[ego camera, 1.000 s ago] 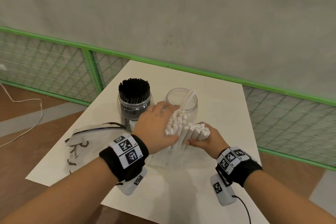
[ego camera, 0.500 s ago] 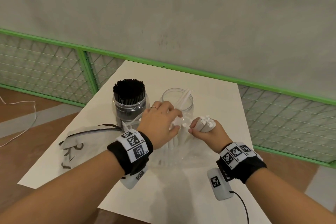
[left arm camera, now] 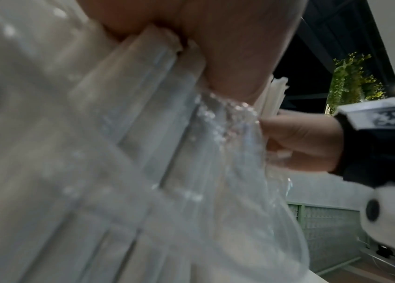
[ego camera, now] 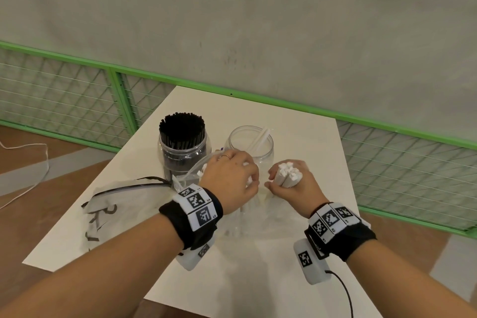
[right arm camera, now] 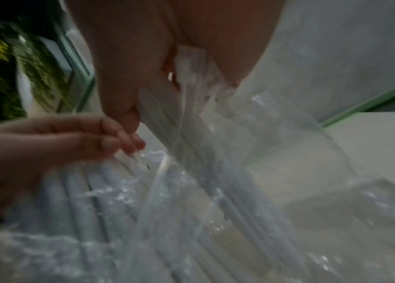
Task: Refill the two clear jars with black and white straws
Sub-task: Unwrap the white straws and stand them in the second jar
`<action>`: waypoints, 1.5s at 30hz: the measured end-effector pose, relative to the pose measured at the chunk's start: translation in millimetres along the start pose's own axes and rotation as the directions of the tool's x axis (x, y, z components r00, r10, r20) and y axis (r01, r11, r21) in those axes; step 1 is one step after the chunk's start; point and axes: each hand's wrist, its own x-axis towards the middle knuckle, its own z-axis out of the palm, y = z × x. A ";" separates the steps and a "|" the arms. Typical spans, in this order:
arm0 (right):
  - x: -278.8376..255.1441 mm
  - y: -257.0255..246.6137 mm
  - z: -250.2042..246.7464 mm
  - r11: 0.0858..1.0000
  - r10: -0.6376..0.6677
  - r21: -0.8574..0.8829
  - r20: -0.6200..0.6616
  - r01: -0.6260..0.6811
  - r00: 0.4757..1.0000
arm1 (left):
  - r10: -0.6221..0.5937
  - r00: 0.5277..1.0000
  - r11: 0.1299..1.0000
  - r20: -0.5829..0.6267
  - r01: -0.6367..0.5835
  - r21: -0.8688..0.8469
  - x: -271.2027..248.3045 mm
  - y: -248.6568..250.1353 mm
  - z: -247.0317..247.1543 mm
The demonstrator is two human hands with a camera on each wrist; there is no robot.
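On the white table (ego camera: 304, 137) a clear jar (ego camera: 182, 155) is packed with black straws (ego camera: 182, 124). To its right, the second clear jar (ego camera: 249, 144) holds only a few white straws. In front of the jars, my right hand (ego camera: 278, 181) grips a bundle of white straws (ego camera: 287, 174), ends up, lifted partly out of a clear plastic bag (ego camera: 247, 224). My left hand (ego camera: 247, 178) grips the bag's top with the other white straws inside. The right wrist view shows the left hand's fingers (right arm camera: 118, 139) pinching the bag film (right arm camera: 215, 210).
An empty crumpled bag with black lettering (ego camera: 116, 204) lies at the table's left front. A green mesh fence (ego camera: 116, 100) runs behind the table against a grey wall. A white cable (ego camera: 31, 162) lies on the floor at left.
My right hand has split a bundle off the white straws and drawn it up and to the right. My left hand has closed down over the other straws and the bag.
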 end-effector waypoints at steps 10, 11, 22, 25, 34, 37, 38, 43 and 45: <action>-19.0 2.1 -0.2 0.996 0.066 0.070 -0.102 -0.059 0.993 | -0.012 1.000 1.000 0.019 0.012 0.002 0.2 1.8 -2.3; -17.3 15.0 4.5 0.992 0.121 0.052 -0.107 -0.116 0.987 | -0.010 1.000 1.000 0.014 0.011 -0.004 0.0 0.5 -2.8; -16.5 89.7 41.7 0.906 0.422 0.049 -0.044 -0.420 0.906 | -0.047 0.998 0.998 -0.043 0.045 -0.034 -9.3 -1.5 -0.6; -10.3 77.4 26.1 0.930 0.360 0.074 0.007 -0.360 0.933 | -0.058 0.998 0.998 0.005 0.058 -0.025 -8.7 -4.7 -3.9; 40.3 -51.4 -45.0 0.912 0.000 0.401 -0.203 0.084 0.979 | -0.073 0.996 0.997 0.049 0.073 0.004 -8.8 -9.4 -9.3; 70.3 -77.7 -44.5 0.902 -0.070 0.399 -0.242 0.165 0.968 | -0.073 0.995 0.997 0.064 0.074 0.002 -9.8 -9.6 -10.8; 80.7 -81.1 -40.7 0.909 -0.073 0.384 -0.239 0.164 0.968 | -0.073 0.995 0.997 0.070 0.073 0.002 -10.0 -10.1 -10.4; 124.9 -56.3 -13.7 0.936 0.076 0.352 -0.190 -0.004 0.979 | -0.067 0.995 0.998 0.071 0.067 0.013 -11.8 -11.1 -8.8; 132.2 -42.5 -3.6 0.939 0.153 0.332 -0.170 -0.089 0.974 | -0.053 0.998 0.999 0.035 0.053 0.007 -12.3 -10.6 -8.3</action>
